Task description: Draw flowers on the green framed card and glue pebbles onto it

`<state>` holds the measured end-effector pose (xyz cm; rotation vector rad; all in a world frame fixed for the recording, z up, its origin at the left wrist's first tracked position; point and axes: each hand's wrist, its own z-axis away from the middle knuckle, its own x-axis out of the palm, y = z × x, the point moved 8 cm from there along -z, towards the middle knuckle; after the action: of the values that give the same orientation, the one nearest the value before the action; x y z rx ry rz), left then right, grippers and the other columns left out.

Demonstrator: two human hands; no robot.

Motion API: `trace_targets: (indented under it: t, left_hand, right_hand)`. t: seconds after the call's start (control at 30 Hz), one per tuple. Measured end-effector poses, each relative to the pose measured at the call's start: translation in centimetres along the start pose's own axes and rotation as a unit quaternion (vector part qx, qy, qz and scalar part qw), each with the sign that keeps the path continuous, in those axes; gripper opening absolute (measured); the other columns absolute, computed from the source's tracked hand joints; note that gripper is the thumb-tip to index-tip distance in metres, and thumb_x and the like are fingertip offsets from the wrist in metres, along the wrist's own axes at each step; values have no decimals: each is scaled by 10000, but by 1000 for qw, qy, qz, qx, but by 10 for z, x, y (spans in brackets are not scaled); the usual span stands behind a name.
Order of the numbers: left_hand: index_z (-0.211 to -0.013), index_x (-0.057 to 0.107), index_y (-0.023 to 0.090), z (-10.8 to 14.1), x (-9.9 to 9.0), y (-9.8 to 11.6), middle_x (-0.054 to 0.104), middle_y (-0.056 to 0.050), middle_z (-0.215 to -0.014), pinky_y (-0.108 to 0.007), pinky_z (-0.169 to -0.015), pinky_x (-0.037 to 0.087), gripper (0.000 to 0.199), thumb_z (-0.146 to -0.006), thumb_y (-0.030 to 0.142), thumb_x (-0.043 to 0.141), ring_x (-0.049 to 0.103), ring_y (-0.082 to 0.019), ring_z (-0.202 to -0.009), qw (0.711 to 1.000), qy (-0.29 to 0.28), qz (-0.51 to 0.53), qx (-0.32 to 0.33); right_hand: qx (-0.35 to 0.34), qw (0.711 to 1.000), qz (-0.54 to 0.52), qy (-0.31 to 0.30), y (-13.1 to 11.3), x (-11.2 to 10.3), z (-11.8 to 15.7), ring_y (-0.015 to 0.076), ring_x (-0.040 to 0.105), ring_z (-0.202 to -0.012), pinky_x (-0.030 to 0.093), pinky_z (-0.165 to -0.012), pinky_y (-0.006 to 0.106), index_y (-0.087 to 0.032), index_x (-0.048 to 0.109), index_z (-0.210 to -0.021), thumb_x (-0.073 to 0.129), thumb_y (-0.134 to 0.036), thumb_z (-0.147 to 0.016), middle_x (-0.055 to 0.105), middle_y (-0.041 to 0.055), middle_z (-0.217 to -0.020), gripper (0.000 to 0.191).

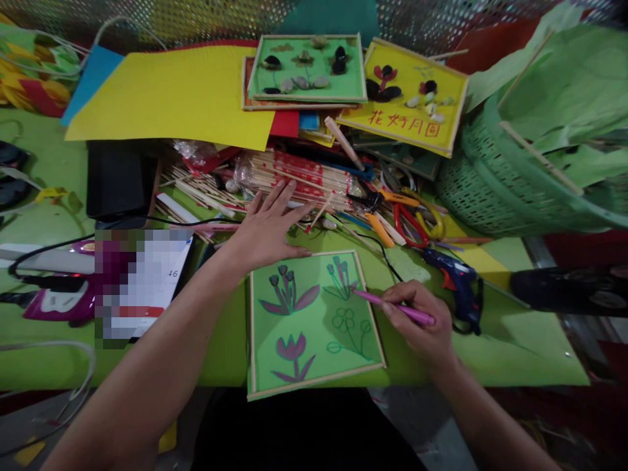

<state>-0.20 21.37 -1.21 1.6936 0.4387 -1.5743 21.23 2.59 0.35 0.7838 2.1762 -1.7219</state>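
A light green card (304, 327) edged with thin wooden sticks lies at the front of the table. Drawn flowers cover it, several coloured purple; the one at lower right is only outlined. My right hand (422, 320) grips a pink-purple marker (395, 307), its tip at the upper-right flower. Beyond the card's top edge, my left hand (275, 229) is spread with fingers apart, over the near side of some bundled wooden sticks (294, 176). Whether its palm rests on anything is hard to tell.
A blue glue gun (456, 288) lies right of my right hand, near pliers and scissors (412, 222). A green basket (490, 176) stands at back right. Finished-looking framed pictures (307, 72) and yellow paper (176, 91) lie behind. A phone (152, 281) is at left.
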Motion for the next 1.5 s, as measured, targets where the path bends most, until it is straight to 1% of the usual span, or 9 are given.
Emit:
trace_targets:
  t: [0.1, 0.23, 0.37, 0.5, 0.67, 0.77, 0.9, 1.3, 1.5]
  left_hand:
    - [-1645, 243, 394, 0, 0, 0, 13, -44, -1764, -567, -1281, 45, 963, -844, 656, 708, 19, -354, -1615, 1000, 0, 0, 1]
    - [-1644, 242, 398, 0, 1, 0, -7, -40, -1764, -565, -1282, 36, 959, -845, 678, 692, 13, -351, -1616, 1000, 0, 2, 2]
    - [-1646, 239, 390, 0, 1, 0, -9, -53, -1764, -564, -1282, 36, 959, -849, 670, 692, 5, -338, -1617, 1000, 2, -1, 5]
    - [-1644, 243, 395, 0, 1, 0, -4, -44, -1764, -563, -1283, 47, 962, -843, 661, 706, 14, -337, -1617, 1000, 4, -3, 5]
    - [-1640, 282, 356, 1, 0, 1, 11, -72, -1762, -562, -1283, 48, 940, -853, 640, 709, 19, -335, -1618, 1000, 6, -4, 6]
    - [-1642, 271, 368, 1, 0, 0, 20, -64, -1762, -571, -1281, 57, 952, -846, 654, 709, 21, -332, -1619, 1000, 12, -3, 9]
    - [-1642, 257, 383, 0, 1, 0, 27, -48, -1764, -568, -1283, 57, 942, -855, 651, 700, 15, -317, -1621, 1000, 5, -2, 7]
    - [-1646, 233, 398, 0, 1, -1, -3, -32, -1765, -566, -1282, 33, 955, -854, 651, 701, 14, -352, -1616, 1000, 0, 4, 4]
    - [-1646, 237, 397, 0, 2, -1, 4, -27, -1765, -566, -1283, 33, 951, -855, 649, 701, 18, -351, -1616, 1000, 3, 1, 6]
  right_hand:
    - [-5, 1000, 4, 12, -3, -1, -2, 148, 646, -599, 513, -546, 256, -221, 669, -856, 709, -164, -852, 692, -10, -737, 70]
    - [-11, 1000, -5, 0, -7, 1, -4, 143, 640, -593, 511, -542, 249, -224, 669, -852, 708, -150, -847, 690, -14, -731, 84]
    - [2, 1000, -3, 11, -4, -2, -2, 139, 630, -597, 497, -534, 244, -226, 660, -849, 711, -159, -854, 678, -18, -735, 84]
    - [-3, 1000, -2, 1, -2, 0, -1, 145, 629, -596, 491, -529, 254, -223, 668, -855, 704, -164, -861, 674, -13, -734, 70]
    - [4, 1000, 7, 10, 1, -2, 1, 136, 618, -595, 481, -527, 245, -224, 653, -856, 706, -168, -874, 669, -17, -738, 80]
    - [-10, 1000, 1, -8, -3, 0, 1, 130, 616, -596, 478, -528, 237, -232, 652, -865, 703, -170, -881, 666, -24, -740, 81]
    - [-4, 1000, 1, 6, -3, -2, 0, 133, 624, -613, 495, -553, 242, -230, 650, -860, 708, -167, -881, 665, -21, -744, 88]
    - [10, 1000, -11, -6, -1, -1, -1, 138, 627, -609, 489, -546, 239, -224, 671, -852, 715, -162, -863, 676, -14, -738, 78]
    - [-1, 1000, -11, -14, -3, 0, -1, 133, 622, -594, 485, -537, 232, -228, 664, -839, 709, -162, -869, 669, -18, -723, 85]
